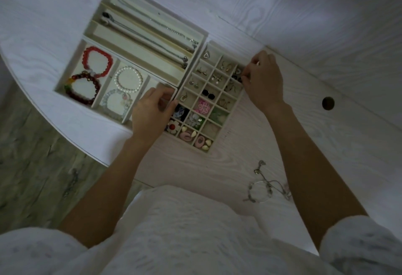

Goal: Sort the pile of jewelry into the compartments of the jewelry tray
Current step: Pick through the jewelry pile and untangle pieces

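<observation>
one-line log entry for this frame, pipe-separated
right hand: at grid tray far edge | left hand: holding bracelet tray corner | unsorted jewelry: on table

Tabletop [326, 42] white, matt, printed woodgrain; jewelry tray [226, 120] cream with matt, velvety-looking lining; red bead bracelet [96, 60] glossy; pearl bracelet [128, 80] shiny; necklace chains [152, 35] metallic; sleeves [359, 244] white textured cloth

White wood-grain table [326, 35] with a round hole [328, 103], grey wood-look floor [32, 166], white textured garment [185, 231]
</observation>
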A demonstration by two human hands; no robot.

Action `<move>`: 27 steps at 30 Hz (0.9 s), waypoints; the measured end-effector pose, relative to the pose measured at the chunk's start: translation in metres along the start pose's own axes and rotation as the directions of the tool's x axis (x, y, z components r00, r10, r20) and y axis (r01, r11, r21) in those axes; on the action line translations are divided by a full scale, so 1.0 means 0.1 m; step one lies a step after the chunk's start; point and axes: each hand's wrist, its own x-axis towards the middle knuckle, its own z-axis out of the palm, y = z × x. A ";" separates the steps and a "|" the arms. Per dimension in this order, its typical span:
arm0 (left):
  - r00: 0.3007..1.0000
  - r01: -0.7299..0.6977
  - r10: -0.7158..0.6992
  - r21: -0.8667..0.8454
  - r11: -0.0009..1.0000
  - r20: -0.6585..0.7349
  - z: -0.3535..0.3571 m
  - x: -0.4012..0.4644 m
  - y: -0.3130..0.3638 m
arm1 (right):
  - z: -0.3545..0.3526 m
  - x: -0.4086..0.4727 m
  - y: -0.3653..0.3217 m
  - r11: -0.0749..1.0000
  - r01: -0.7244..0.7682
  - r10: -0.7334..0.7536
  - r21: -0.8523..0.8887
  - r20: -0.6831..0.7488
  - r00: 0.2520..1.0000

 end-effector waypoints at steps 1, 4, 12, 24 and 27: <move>1.000 -0.001 0.001 -0.002 1.000 0.002 0.00 0.00 0.00 | 0.00 0.01 0.01 0.999 0.031 -0.031 -0.029 0.009 0.999; 1.000 -0.014 0.014 -0.006 1.000 0.001 -0.01 0.00 0.00 | -0.01 0.01 0.02 0.998 0.039 -0.039 -0.049 0.006 0.999; 0.999 -0.035 0.035 0.004 0.999 -0.007 -0.02 -0.01 0.01 | -0.03 -0.04 0.00 0.997 -0.061 0.061 0.044 0.003 0.998; 0.851 -0.524 0.517 0.105 0.845 0.090 0.24 -0.39 0.46 | -0.17 -1.73 0.28 0.891 -0.318 0.360 0.325 -0.077 0.930; 0.822 -0.551 0.513 0.116 0.826 0.246 0.44 -0.53 0.61 | 0.04 -2.29 0.43 0.829 -0.491 0.485 0.267 0.095 0.869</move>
